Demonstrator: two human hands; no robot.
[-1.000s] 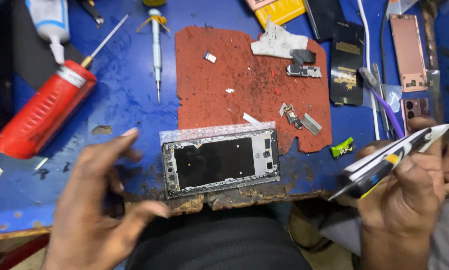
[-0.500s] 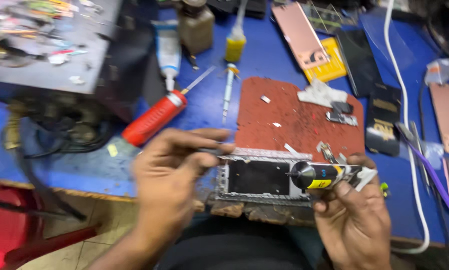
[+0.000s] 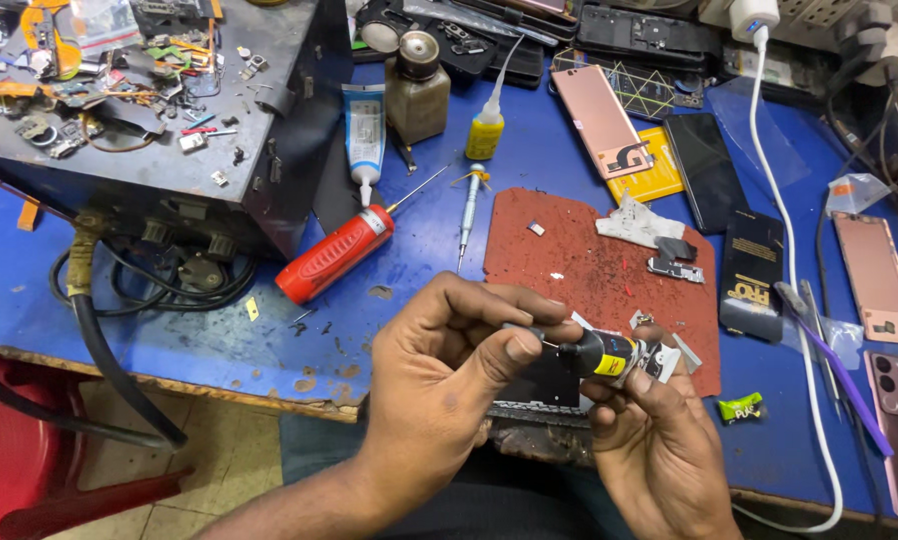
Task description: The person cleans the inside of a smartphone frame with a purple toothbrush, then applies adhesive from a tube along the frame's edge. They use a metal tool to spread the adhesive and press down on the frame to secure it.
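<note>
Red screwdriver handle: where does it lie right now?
Head view, left of centre: the red screwdriver handle lies on the blue bench, between the grey metal box and the red mat.

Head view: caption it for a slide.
Both hands, left hand and right hand, grip a small black glue tube above a red mat.

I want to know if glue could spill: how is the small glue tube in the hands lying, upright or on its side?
On its side. The glue tube lies level in the right hand, its nozzle pointing at the left hand, whose fingertips pinch the tip.

Glossy black glue tube [image 3: 601,354] — rough red mat [image 3: 589,262] — scuffed blue tabletop [image 3: 169,320].
</note>
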